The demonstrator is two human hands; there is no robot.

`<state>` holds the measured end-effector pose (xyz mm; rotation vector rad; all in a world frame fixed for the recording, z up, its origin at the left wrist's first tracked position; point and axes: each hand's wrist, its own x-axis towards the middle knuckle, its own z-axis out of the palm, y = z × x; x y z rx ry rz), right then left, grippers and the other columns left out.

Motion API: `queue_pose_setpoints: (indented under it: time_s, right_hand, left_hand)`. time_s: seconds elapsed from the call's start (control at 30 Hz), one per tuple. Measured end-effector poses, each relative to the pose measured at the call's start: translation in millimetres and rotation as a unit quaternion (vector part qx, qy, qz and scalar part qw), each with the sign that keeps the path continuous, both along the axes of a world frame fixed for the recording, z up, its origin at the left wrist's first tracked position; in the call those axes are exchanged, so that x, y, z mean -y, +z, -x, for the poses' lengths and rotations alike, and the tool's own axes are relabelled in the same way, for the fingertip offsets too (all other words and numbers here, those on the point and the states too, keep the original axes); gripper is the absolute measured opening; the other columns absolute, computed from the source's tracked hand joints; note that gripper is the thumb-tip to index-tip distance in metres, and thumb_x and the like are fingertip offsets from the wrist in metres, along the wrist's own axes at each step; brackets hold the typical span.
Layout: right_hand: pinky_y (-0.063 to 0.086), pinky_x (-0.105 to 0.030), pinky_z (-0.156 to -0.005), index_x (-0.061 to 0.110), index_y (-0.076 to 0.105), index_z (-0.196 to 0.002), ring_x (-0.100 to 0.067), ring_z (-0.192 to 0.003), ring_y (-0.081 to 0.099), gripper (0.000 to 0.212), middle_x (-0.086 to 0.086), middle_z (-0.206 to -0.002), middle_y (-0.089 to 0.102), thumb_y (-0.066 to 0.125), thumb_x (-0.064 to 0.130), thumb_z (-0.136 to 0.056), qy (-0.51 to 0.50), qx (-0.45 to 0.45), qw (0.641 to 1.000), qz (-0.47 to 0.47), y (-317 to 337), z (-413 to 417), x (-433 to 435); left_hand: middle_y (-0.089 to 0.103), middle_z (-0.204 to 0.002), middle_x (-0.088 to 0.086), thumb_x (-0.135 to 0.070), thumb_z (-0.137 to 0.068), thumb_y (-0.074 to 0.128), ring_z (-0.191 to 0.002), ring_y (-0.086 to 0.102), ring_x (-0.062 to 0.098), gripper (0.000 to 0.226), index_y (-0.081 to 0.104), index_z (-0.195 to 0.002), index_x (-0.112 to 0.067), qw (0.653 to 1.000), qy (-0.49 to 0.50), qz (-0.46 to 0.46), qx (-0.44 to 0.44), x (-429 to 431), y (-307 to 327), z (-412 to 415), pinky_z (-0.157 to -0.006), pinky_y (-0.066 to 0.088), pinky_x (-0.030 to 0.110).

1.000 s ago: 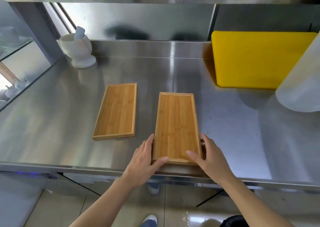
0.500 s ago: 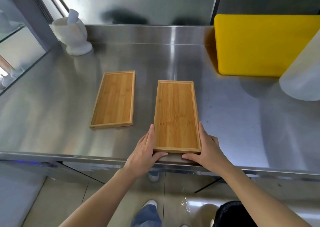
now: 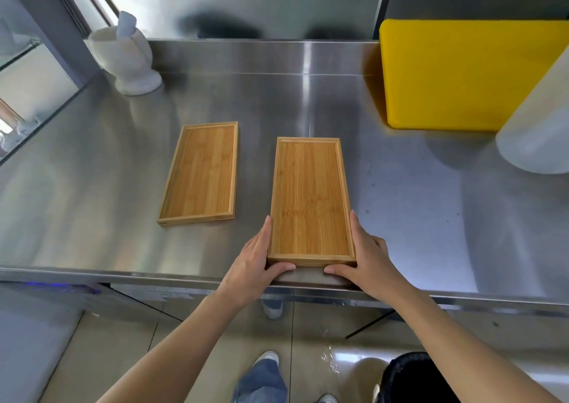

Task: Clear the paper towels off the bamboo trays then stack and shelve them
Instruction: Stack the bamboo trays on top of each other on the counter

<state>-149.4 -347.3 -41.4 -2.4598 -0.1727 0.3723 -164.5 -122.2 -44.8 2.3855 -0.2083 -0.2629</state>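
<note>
Bamboo trays, two of them, lie flat on your steel counter (image 3: 431, 218), and the mortar (image 3: 124, 61) at the back left corner serves as the landmark. Nearer you and to the right of the mortar sits the left tray (image 3: 200, 173), alone, untouched, its long side running away from you. Further right of the mortar and closer to the counter's front edge is the right tray (image 3: 309, 199), and this is the one you hold. Your left hand (image 3: 254, 259) presses flat along its left rim, fingers extended, with the thumb hooked around the near left corner. Your right hand (image 3: 368, 256) mirrors that on the right rim, thumb wrapped under the near right corner. Both hands are closed against the tray from opposite sides; whether it is lifted off the steel I cannot tell. Both trays show bare, striped golden wood inside a raised rim. Farthest right of the mortar, a yellow cutting board (image 3: 462, 73) leans against the back wall.
</note>
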Motion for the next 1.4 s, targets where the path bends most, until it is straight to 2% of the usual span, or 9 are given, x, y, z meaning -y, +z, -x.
queue_pose_setpoints:
  time_s: [0.13, 0.3, 0.53, 0.87, 1.0, 1.2, 1.3, 1.4]
  right_hand:
    - [0.019, -0.040, -0.107, 0.032, -0.025, -0.136, -0.025, -0.132, 0.015, 0.107, 0.005, -0.154, 0.009, 0.058, 0.059, -0.073, 0.007, 0.000, 1.000, -0.005, -1, -1, 1]
    - [0.017, -0.041, -0.108, 0.036, -0.026, -0.135, -0.024, -0.133, 0.013, 0.102, 0.007, -0.154, 0.007, 0.051, 0.063, -0.074, 0.007, -0.023, 1.000, -0.016, -2, -4, 5]
    - [0.015, -0.036, -0.106, 0.045, -0.033, -0.127, -0.020, -0.132, 0.015, 0.102, 0.007, -0.154, 0.008, 0.051, 0.065, -0.072, 0.020, 0.003, 1.000, -0.005, -6, -4, 4]
    - [0.022, -0.037, -0.105, 0.031, -0.021, -0.136, -0.022, -0.129, 0.021, 0.103, 0.002, -0.153, 0.015, 0.053, 0.062, -0.073, 0.018, 0.043, 0.999, 0.020, -8, -9, 1]
    - [0.020, -0.035, -0.104, 0.027, -0.020, -0.138, -0.021, -0.130, 0.019, 0.102, 0.000, -0.154, 0.013, 0.051, 0.062, -0.075, 0.022, 0.041, 0.998, 0.031, -4, -19, 1]
    - [0.020, -0.038, -0.107, 0.025, -0.018, -0.139, -0.025, -0.133, 0.022, 0.099, 0.000, -0.154, 0.014, 0.047, 0.063, -0.076, 0.015, 0.046, 0.997, 0.054, 0, -28, -1]
    - [0.020, -0.043, -0.108, 0.028, -0.014, -0.140, -0.025, -0.134, 0.021, 0.103, 0.001, -0.154, 0.015, 0.048, 0.070, -0.070, 0.002, 0.028, 0.998, 0.058, 5, -27, -2]
    - [0.014, -0.047, -0.110, 0.026, -0.001, -0.142, -0.024, -0.137, 0.019, 0.101, -0.003, -0.154, 0.015, 0.033, 0.080, -0.063, -0.019, 0.078, 0.994, 0.068, 20, -30, -7]
  left_hand:
    - [0.025, -0.153, 0.004, -0.044, -0.085, 0.055, -0.137, 0.026, 0.020, 0.093, -0.012, -0.145, -0.020, 1.000, 0.003, -0.005, 0.016, 3, -1, 1, -0.112, 0.026, 0.038]
    - [0.032, -0.149, 0.001, -0.038, -0.085, 0.059, -0.133, 0.033, 0.018, 0.090, -0.006, -0.146, -0.022, 0.999, 0.021, 0.021, 0.013, 2, 1, -1, -0.110, 0.029, 0.036]
    - [0.035, -0.146, 0.002, -0.036, -0.084, 0.061, -0.131, 0.036, 0.018, 0.090, -0.002, -0.147, -0.022, 0.999, 0.030, 0.032, 0.007, 2, 0, -1, -0.108, 0.031, 0.035]
    - [0.038, -0.144, 0.004, -0.033, -0.085, 0.061, -0.129, 0.037, 0.020, 0.087, 0.001, -0.147, -0.021, 0.998, 0.044, 0.044, 0.012, 3, 0, -5, -0.106, 0.033, 0.034]
    - [0.036, -0.146, 0.004, -0.033, -0.086, 0.061, -0.131, 0.036, 0.021, 0.087, 0.000, -0.147, -0.022, 0.998, 0.047, 0.051, 0.001, 4, 1, -16, -0.108, 0.032, 0.038]
    - [0.036, -0.148, 0.003, -0.030, -0.084, 0.063, -0.133, 0.035, 0.018, 0.088, 0.003, -0.147, -0.020, 0.996, 0.065, 0.063, 0.016, 6, 0, -28, -0.105, 0.030, 0.030]
    - [0.029, -0.152, 0.001, -0.038, -0.082, 0.065, -0.136, 0.028, 0.015, 0.091, 0.004, -0.147, -0.020, 0.996, 0.051, 0.066, 0.022, 2, -1, -28, -0.106, 0.024, 0.026]
    - [0.008, -0.158, -0.003, -0.062, -0.075, 0.056, -0.140, 0.014, 0.010, 0.097, 0.003, -0.147, -0.025, 0.997, 0.040, 0.046, 0.048, -8, 4, -27, -0.110, 0.021, 0.035]
